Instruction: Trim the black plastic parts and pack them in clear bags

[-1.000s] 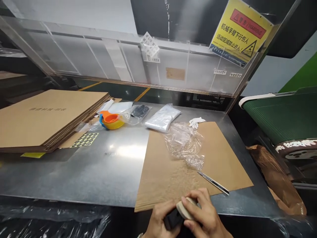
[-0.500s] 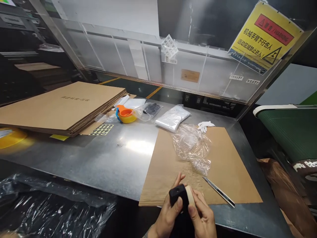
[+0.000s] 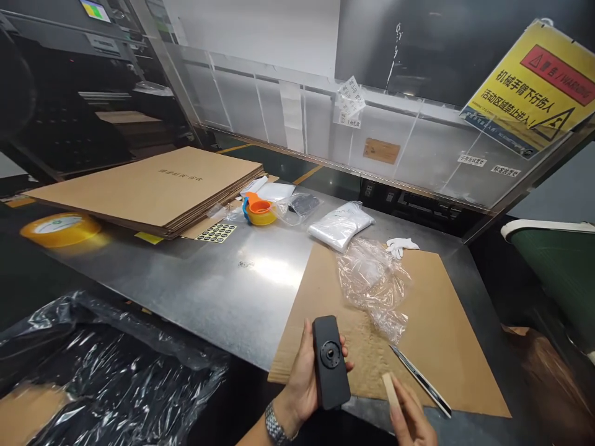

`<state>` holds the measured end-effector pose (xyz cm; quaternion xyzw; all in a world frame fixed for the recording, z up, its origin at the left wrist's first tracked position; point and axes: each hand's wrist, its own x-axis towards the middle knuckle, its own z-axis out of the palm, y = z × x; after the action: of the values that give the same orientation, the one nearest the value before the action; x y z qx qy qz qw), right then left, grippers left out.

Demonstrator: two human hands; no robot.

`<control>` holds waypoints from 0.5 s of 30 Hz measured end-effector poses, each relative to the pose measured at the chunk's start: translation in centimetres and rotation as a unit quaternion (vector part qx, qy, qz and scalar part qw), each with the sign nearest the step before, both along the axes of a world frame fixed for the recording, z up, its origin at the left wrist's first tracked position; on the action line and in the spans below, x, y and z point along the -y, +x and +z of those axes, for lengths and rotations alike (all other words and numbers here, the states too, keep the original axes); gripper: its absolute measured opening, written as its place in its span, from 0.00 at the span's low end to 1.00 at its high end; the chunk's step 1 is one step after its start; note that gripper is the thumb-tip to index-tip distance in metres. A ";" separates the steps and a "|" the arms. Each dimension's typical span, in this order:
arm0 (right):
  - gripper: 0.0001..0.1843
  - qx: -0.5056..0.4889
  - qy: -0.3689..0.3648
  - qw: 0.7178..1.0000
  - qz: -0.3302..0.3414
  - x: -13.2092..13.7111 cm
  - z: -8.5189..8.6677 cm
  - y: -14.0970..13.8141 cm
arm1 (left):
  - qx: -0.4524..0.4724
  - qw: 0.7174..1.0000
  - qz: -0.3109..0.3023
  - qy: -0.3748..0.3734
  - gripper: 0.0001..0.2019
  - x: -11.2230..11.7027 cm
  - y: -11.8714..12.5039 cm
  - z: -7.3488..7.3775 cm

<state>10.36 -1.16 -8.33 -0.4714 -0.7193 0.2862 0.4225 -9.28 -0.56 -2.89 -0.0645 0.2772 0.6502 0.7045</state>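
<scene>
A black rectangular block with a round socket [image 3: 332, 378] lies in my left hand [image 3: 302, 384], its face turned up toward me and my fingers wrapped round its sides. My right hand [image 3: 411, 415] pinches a thin cream-coloured block [image 3: 389, 390] between thumb and fingers, apart from the black one. Both hands are over the near edge of a flat cardboard sheet [image 3: 316, 297]. Beside my right hand, a utility knife [image 3: 421, 381] rests on the cardboard. Crumpled clear plastic [image 3: 372, 279] lies farther up the same sheet.
A stack of cardboard [image 3: 153, 186] stands at the left, near a yellow tape roll [image 3: 60, 230]. Farther back are an orange tape dispenser [image 3: 259, 210], a white plastic-wrapped packet [image 3: 341, 226] and a white glove [image 3: 400, 246]. Black plastic wrap [image 3: 116, 371] covers something at the lower left.
The two blocks, held close together before, are now apart. My left hand has turned the black block socket side up, while my right hand has moved right with the cream block.
</scene>
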 end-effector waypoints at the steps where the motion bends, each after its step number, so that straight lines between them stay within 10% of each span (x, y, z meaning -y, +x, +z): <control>1: 0.18 0.001 0.007 1.000 0.002 -0.5 0.8 -0.1 | 0.000 0.999 -0.037 -0.009 0.26 0.2 0.2 -0.3; 4: 0.19 0.013 0.068 0.994 0.083 -1.2 3.4 -1.7 | -0.011 0.989 -0.148 -0.012 0.30 0.9 1.2 -1.1; 7: 0.22 0.047 0.147 0.970 0.190 -1.7 5.1 -3.8 | -0.054 0.991 -0.123 0.012 0.23 1.9 2.0 -1.3; 12: 0.29 0.109 0.152 0.963 0.196 -2.6 5.9 -4.0 | -0.063 0.964 -0.252 -0.051 0.38 3.1 2.2 -1.6; 15: 0.29 0.115 0.165 0.942 0.268 -2.7 6.4 -3.9 | -0.024 0.978 -0.204 -0.020 0.29 3.0 2.3 -1.9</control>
<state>6.48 1.49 -1.95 -0.2145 -0.8999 0.2097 0.3165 -6.94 -3.53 -4.77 -0.0055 0.3145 0.4881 0.8141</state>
